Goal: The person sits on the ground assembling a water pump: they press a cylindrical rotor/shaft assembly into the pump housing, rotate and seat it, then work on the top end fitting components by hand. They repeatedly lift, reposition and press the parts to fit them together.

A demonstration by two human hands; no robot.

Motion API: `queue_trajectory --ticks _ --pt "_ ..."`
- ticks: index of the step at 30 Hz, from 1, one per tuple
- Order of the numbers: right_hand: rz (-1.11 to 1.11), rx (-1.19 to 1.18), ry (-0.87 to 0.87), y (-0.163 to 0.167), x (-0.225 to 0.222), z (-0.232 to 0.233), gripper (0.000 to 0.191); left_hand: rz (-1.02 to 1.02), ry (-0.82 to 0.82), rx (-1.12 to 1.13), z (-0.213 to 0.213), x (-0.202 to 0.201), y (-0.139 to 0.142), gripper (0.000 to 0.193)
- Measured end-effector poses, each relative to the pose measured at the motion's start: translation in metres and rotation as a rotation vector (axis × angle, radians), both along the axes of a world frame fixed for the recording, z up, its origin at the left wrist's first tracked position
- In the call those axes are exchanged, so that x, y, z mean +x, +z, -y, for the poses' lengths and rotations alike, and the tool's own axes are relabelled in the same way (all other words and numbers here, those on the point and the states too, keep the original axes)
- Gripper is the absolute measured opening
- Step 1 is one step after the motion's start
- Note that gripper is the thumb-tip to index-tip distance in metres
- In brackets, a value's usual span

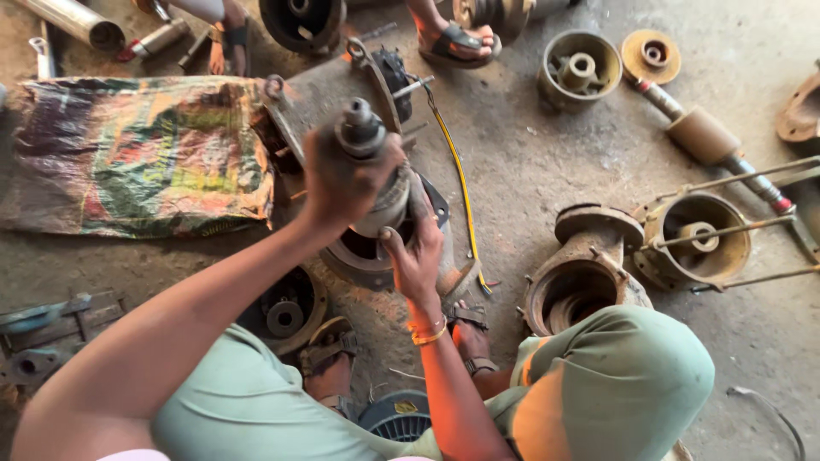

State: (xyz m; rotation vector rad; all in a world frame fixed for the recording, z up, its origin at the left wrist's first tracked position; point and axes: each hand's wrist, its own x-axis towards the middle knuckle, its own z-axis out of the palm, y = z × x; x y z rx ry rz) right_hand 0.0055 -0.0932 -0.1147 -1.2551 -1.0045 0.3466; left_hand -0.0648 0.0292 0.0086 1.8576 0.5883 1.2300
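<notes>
the left hand (346, 179) is gripping the rotor shaft (366, 137), half out of the housing (363, 256); the right hand (416, 256) is steadying its body.

A dull grey metal shaft (363, 137) with a smooth machined tip. Below it, a dark, greasy metal housing (363, 256). Rusty, rough cast-iron casings (581, 273) sit on a dusty, matt concrete floor (547, 162). A crumpled woven plastic sack (137, 154), faded. A glossy yellow cable (461, 188).
</notes>
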Motion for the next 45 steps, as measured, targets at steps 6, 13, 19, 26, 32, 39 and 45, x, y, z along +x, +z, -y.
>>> queue_trajectory --ticks 6,13,19,26,32,39,45 --pt "-0.260 -0.068 0.079 -0.011 0.004 0.002 0.068 0.018 -0.014 -0.051 0.003 -0.002 0.010 0.014" --pt "-0.194 -0.094 0.004 -0.056 0.022 -0.008 0.043 0.011 -0.030 -0.085 0.003 -0.005 0.023 0.014" --pt "-0.430 0.051 0.060 -0.073 0.028 -0.016 0.034 -0.087 0.014 -0.113 0.001 -0.007 0.025 0.022" --pt "-0.713 0.037 0.080 -0.075 0.034 -0.042 0.041 -0.104 -0.035 -0.151 -0.003 -0.012 0.028 0.022" --pt "0.083 -0.198 -0.231 -0.100 0.055 -0.042 0.051 -0.108 -0.065 -0.157 -0.004 -0.013 0.033 0.022" --pt "-0.745 0.000 0.005 -0.085 0.051 -0.054 0.019 -0.092 -0.083 -0.138 -0.003 -0.014 0.034 0.021" --pt "-0.789 -0.076 0.012 -0.064 0.052 -0.057 0.018 -0.103 -0.078 -0.141 -0.004 -0.013 0.032 0.020"
